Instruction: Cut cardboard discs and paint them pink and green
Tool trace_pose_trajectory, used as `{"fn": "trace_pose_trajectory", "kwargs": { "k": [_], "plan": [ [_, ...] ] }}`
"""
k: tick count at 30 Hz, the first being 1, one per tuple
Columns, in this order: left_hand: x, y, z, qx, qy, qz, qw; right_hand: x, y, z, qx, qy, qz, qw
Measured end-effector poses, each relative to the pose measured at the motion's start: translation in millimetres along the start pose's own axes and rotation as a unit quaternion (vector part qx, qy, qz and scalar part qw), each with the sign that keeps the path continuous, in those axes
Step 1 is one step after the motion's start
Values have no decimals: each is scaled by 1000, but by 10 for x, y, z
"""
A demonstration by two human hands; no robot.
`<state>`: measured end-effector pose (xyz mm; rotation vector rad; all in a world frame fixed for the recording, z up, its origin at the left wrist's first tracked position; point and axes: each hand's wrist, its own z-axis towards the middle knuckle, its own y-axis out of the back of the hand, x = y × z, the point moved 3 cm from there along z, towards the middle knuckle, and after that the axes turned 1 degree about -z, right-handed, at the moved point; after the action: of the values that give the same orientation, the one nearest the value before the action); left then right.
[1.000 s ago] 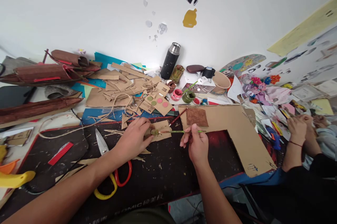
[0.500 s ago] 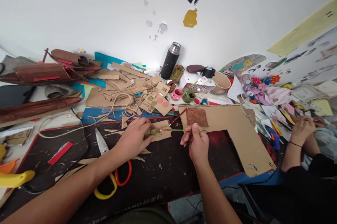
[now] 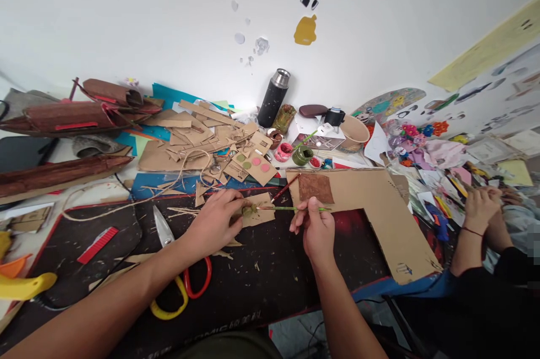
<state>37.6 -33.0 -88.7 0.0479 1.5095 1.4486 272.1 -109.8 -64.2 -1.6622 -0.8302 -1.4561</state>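
My right hand (image 3: 317,229) pinches a thin green-handled paintbrush (image 3: 282,209), its bristles pointing left at a green-painted patch (image 3: 250,210). That patch is on a small cardboard piece (image 3: 264,216) on the dark table mat. My left hand (image 3: 217,217) grips the piece's left edge, thumb and fingers bent close to the paint; the fingertips are partly hidden. A red-brown stick-like brush (image 3: 286,187) lies just behind. To the right is a brown-painted cardboard rectangle (image 3: 316,188) on a large L-shaped cardboard sheet (image 3: 379,193).
Scissors (image 3: 185,286) lie beside my left forearm. Open jars of pink paint (image 3: 283,151) and green paint (image 3: 302,155) stand behind, near a black flask (image 3: 273,98). Cardboard scraps (image 3: 202,131) pile at the back left. Another person's hands (image 3: 483,207) rest at the right.
Both hands stay almost where they were. The brush tip has barely shifted at the green patch.
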Motion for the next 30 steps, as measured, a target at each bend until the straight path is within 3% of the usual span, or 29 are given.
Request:
{"fn": "trace_pose_trajectory", "kwargs": {
  "k": [8,19,30],
  "plan": [
    [-11,44,-10,-23,13,-23,999,5,-29,-20,6,0,6,1000],
    [-10,14,10,-12,9,1,1000,-34,-75,-42,46,-6,-5,999],
    [-20,10,14,-19,12,1,1000,6,-18,-22,12,-5,7,1000]
  ]
}}
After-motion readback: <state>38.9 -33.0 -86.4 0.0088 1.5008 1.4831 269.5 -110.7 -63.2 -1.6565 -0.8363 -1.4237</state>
